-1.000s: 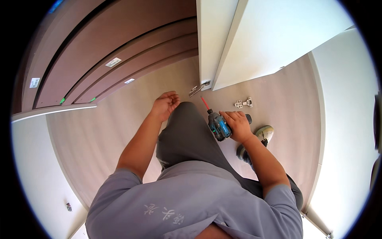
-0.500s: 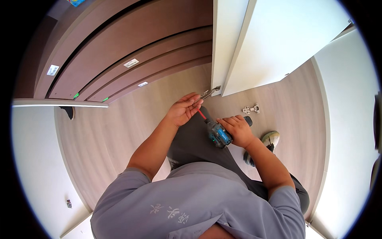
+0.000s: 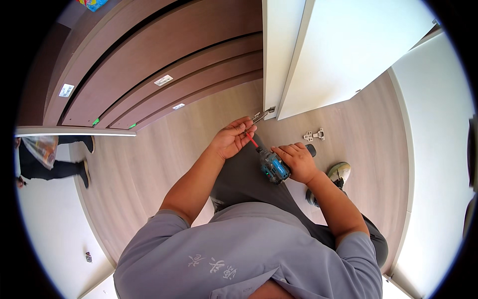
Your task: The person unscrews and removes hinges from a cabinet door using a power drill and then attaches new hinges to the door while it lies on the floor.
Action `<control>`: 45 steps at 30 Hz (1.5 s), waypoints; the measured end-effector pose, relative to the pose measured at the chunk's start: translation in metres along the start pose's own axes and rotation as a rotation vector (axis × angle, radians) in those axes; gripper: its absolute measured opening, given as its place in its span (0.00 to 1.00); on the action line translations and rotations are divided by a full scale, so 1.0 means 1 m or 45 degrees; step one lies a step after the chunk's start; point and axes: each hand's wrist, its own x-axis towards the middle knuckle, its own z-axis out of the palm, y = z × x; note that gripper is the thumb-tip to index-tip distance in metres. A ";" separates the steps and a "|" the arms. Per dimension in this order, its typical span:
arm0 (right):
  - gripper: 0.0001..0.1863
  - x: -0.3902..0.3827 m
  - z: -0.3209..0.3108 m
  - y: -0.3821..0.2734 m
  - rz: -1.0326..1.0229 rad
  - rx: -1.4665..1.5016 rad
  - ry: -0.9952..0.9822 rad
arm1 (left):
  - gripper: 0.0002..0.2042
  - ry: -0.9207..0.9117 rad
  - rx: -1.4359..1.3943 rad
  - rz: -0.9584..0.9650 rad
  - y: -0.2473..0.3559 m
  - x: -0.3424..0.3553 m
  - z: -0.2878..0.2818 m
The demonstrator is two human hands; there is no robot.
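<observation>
My left hand (image 3: 233, 139) is closed with its fingertips pinching a metal cabinet hinge (image 3: 259, 117), whose far end meets the lower corner of a white panel (image 3: 281, 60). In my right hand (image 3: 298, 163) is a blue and black cordless drill (image 3: 274, 166), gripped from the right side. The drill's long red bit (image 3: 252, 141) points up and left, its tip reaching the fingers of my left hand. Those fingers hide the bit's tip and part of the hinge, so a screw cannot be made out.
Another loose hinge (image 3: 314, 134) lies on the wood floor right of the panel. Brown drawer fronts (image 3: 199, 65) stand at the far left, a broad white door (image 3: 358, 50) at the far right. A person's legs (image 3: 55, 167) and a plastic bag (image 3: 42, 149) appear at the left.
A person carrying a plastic bag has stepped into view at the left, where only a shoe showed before. My hands, the drill and the hinge keep nearly the same places.
</observation>
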 end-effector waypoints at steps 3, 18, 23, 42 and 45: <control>0.34 0.001 -0.001 -0.002 0.003 -0.013 -0.002 | 0.14 -0.026 -0.011 -0.001 0.000 0.000 -0.002; 0.31 -0.006 0.007 -0.001 -0.006 -0.183 0.191 | 0.13 -0.194 -0.115 0.092 -0.024 0.014 0.001; 0.32 -0.012 0.016 0.009 0.029 -0.126 0.153 | 0.11 -0.136 0.060 0.051 -0.050 0.024 -0.012; 0.33 -0.081 0.020 0.046 0.223 -0.245 0.065 | 0.40 0.184 2.108 0.690 -0.026 0.085 0.043; 0.33 -0.070 0.026 0.057 0.231 -0.269 0.041 | 0.35 0.160 2.304 0.661 -0.014 0.096 0.045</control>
